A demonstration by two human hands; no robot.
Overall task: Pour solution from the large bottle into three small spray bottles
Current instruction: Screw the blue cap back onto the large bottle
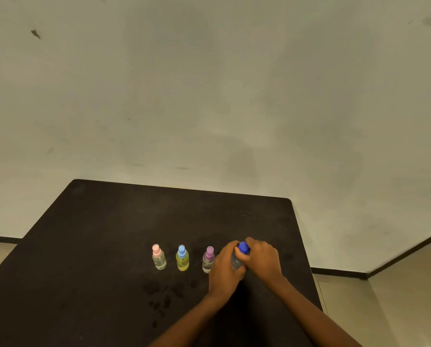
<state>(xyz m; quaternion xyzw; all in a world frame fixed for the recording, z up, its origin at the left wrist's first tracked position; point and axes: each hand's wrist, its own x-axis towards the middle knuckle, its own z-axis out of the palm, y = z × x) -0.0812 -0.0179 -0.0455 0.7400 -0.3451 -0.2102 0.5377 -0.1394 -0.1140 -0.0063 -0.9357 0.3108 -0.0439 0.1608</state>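
1. A pale wall (209,83) fills the upper part of the view, and a strip of floor shows at either side.
2. A dark table (109,246) runs from the wall toward the person. Everything for the task stands on its near half.
3. The large bottle (236,263) stands upright at the right end of the row, mostly hidden by the two hands, which are close together.
4. The left hand (225,269) is wrapped round the bottle's clear body. The right hand (263,259) curls over its top.
5. Three small spray bottles stand upright and apart in a line to the left: the pink-topped bottle (158,259), the blue-topped bottle (182,260), which looks yellow, and the purple-topped bottle (208,260), just beside the left hand.
6. All three have their spray tops on. How full each one is cannot be told.
7. The right hand's fingers pinch the blue cap (243,247). I cannot tell whether it is being loosened or tightened, so this could be the start of the task or its close.
8. Dark wet marks (159,294) dot the table in front of the small bottles, which hints at some spilling.
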